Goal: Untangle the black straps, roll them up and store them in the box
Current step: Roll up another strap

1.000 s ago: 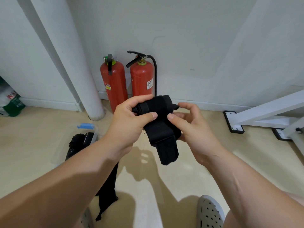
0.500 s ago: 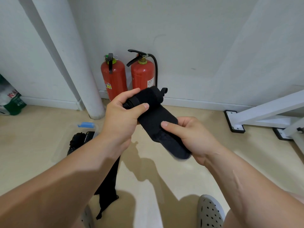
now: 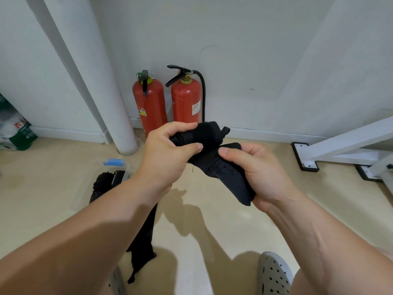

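Both hands are closed on one black strap (image 3: 210,135): my left hand (image 3: 168,154) curls round its rolled end, my right hand (image 3: 261,173) clamps the loose tail just beneath. It looks soft, light and floppy; I'd grip close to the roll so it can't slacken.

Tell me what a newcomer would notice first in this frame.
Centre frame, the left hand grips the rolled end of a black strap while the right hand pinches its loose tail. Behind them two red fire extinguishers stand against the white wall. Lower left, a clear box holds black straps and another strap trails across the floor.
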